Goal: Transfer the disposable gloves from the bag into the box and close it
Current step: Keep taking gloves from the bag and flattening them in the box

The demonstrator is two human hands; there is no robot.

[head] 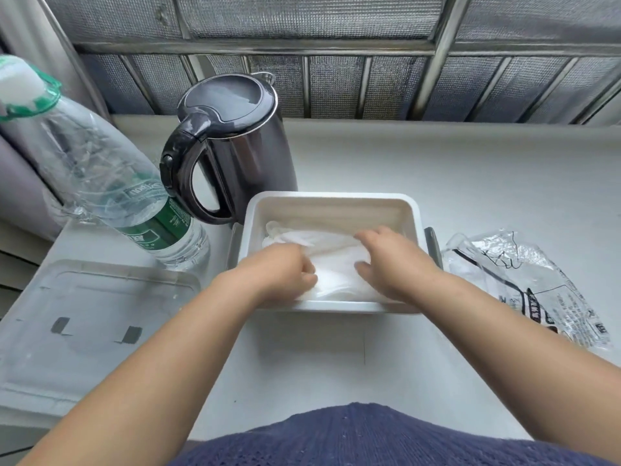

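With left hand (285,274) and right hand (393,260) each in a closed grip on the disposable gloves (336,260), tuck them flat below the box (332,200) rim so the lid (94,317) seats.

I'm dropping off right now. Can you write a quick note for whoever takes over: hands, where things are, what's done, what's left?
Hands: the left hand is inside the box, fingers curled on the gloves. The right hand grips the same pile between thumb and fingers.
Things: the bag lies crumpled to the right of the box and looks empty. The clear lid lies to the left, off. The kettle stands behind the box.
Done: the gloves appear to be in the box.
Left: tuck them down, fetch the lid, close the box.
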